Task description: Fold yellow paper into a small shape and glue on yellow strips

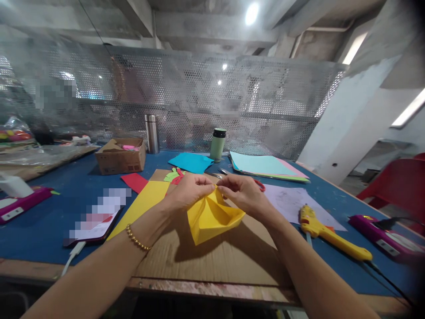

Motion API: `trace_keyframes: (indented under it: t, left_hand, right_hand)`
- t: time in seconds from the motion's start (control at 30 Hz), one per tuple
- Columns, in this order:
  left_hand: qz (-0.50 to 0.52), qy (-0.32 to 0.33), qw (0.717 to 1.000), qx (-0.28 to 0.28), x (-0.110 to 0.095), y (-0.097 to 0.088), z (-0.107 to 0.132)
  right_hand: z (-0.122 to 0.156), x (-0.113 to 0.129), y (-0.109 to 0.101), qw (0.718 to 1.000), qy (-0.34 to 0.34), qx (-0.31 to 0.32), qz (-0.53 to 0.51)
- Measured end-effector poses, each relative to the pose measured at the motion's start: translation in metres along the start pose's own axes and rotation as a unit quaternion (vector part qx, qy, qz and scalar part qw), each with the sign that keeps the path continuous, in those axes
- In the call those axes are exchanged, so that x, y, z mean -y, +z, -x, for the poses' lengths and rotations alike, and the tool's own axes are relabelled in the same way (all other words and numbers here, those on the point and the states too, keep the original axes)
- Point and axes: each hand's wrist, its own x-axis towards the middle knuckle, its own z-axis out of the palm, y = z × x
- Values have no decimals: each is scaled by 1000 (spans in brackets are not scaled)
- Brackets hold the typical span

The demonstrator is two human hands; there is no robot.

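A folded piece of yellow paper (215, 217), bent into an open, boat-like shape, is held above a brown cardboard sheet (239, 263). My left hand (191, 190) pinches its upper edge from the left, thumb and fingers together. From the right, my right hand (244, 192) pinches the same edge close to the left fingertips. The paper's lower corner points toward me and casts a shadow on the cardboard. Behind my left hand lie green and red paper cut-outs (175, 176). Scissors (260, 185) with red handles are partly hidden behind my right hand.
A yellow glue gun (332, 235) and a purple power strip (387, 237) lie on the right. On the left are a phone (99, 217) with a cable and another power strip (25, 204). A cardboard box (121, 157), steel flask (152, 135), green bottle (217, 146) and coloured paper stack (265, 165) stand farther back.
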Motion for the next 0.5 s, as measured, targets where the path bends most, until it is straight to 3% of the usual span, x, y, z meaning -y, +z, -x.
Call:
trace_keyframes:
  t: [0.1,0.27,0.5]
  left_hand:
    - [-16,5,1000,3,0,0,0]
    - [-65,18,998,5,2,-2,-1]
    - [-88,19,996,8,3,-2,-1]
  right_hand:
    - [1,4,-2,999,-15,3,39]
    - [2,10,-4,990,-96,-11,105]
    - [2,9,-4,985,-98,-12,143]
